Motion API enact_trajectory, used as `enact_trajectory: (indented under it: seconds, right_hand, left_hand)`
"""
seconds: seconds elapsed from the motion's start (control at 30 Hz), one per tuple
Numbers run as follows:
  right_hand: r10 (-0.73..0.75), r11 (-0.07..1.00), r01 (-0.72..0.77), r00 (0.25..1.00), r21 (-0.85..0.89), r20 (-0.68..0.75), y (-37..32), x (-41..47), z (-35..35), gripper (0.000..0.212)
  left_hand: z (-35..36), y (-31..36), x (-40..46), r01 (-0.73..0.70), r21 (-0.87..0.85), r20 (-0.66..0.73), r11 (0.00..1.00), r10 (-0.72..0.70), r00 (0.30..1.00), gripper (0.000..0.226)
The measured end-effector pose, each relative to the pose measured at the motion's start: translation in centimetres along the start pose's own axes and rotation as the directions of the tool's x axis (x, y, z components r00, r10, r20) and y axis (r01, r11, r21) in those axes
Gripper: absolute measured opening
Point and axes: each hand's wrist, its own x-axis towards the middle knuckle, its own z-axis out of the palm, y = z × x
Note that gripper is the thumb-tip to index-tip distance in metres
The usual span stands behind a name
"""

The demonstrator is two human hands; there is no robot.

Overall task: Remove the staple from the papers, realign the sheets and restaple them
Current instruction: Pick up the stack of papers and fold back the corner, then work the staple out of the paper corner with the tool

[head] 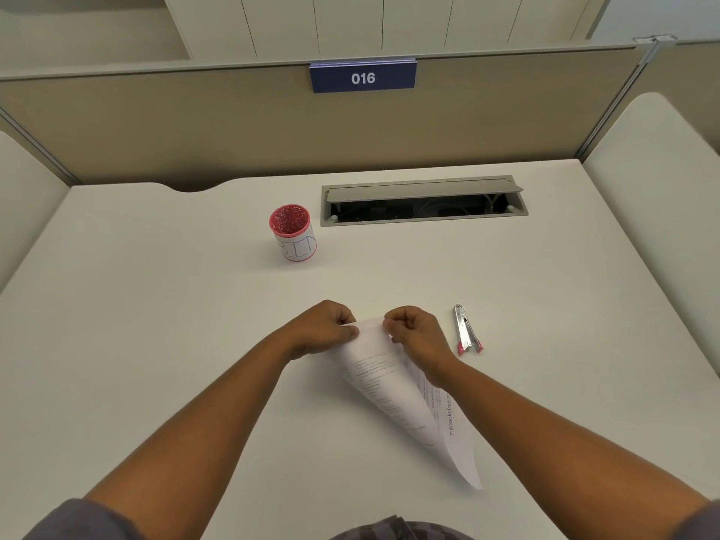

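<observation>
A few printed white sheets, the papers [393,391], are lifted off the white desk and curl downward toward me. My left hand [323,329] pinches their top edge from the left. My right hand [415,337] pinches the same top edge from the right, fingers curled shut on it. The staple itself is too small to make out between my fingers. A silver stapler with pink tips [465,331] lies on the desk just right of my right hand, untouched.
A pink cup with a white label [293,233] stands behind my hands, left of centre. An open cable hatch [422,202] is set into the desk [156,305] at the back. A beige partition with a blue "016" plate [362,77] closes off the far side.
</observation>
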Motion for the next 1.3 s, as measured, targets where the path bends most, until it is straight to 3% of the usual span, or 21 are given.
enact_trajectory:
  seconds: [0.07, 0.17, 0.3, 0.43, 0.67, 0.8, 0.97, 1.1, 1.3]
  right_hand:
    - [-0.125, 0.970, 0.086, 0.979, -0.227, -0.160, 0.6, 0.2, -0.4, 0.014]
    - [-0.261, 0.850, 0.086, 0.926, -0.520, -0.273, 1.3, 0.1, -1.6, 0.031]
    - [-0.247, 0.678, -0.112, 0.896, -0.727, -0.369, 2.2, 0.2, -3.4, 0.050]
    - [-0.150, 0.692, -0.226, 0.884, -0.685, -0.443, 3.1, 0.4, -4.5, 0.052]
    - [-0.167, 0.754, -0.154, 0.896, -0.639, -0.412, 3.8, 0.8, -5.0, 0.049]
    - [-0.108, 0.851, -0.120, 0.912, -0.511, -0.395, 3.0, 1.0, -4.9, 0.055]
    - [-0.156, 0.958, 0.088, 0.958, -0.272, -0.240, 0.2, -0.5, -2.5, 0.045]
    - [-0.202, 0.976, 0.187, 0.970, -0.110, -0.135, -1.2, -1.6, -0.6, 0.037]
    - [-0.235, 0.956, 0.235, 0.972, -0.176, 0.020, -1.4, -2.4, 0.1, 0.024]
  left_hand:
    - [0.3, -0.1, 0.0, 0.005, 0.008, -0.006, 1.000, -0.005, 1.000, 0.019]
    - [0.6, -0.1, -0.1, 0.009, 0.005, -0.022, 1.000, -0.009, 1.000, 0.020]
    - [0.8, 0.1, -0.3, 0.005, 0.009, -0.041, 1.000, -0.004, 0.999, 0.020]
    - [0.9, 0.2, -0.3, 0.005, 0.016, -0.042, 1.000, -0.004, 0.999, 0.019]
    - [0.9, 0.3, -0.3, 0.002, 0.016, -0.040, 1.000, -0.001, 0.999, 0.018]
    - [1.0, 0.2, -0.3, 0.002, 0.012, -0.047, 1.000, -0.001, 0.999, 0.018]
    - [1.0, 0.1, -0.3, 0.012, 0.020, -0.054, 1.000, -0.010, 0.998, 0.019]
    - [1.0, 0.2, -0.2, 0.011, 0.036, -0.067, 0.999, -0.009, 0.998, 0.020]
    - [0.5, 0.0, -0.3, 0.016, -0.048, -0.090, 0.999, -0.020, 0.996, 0.021]
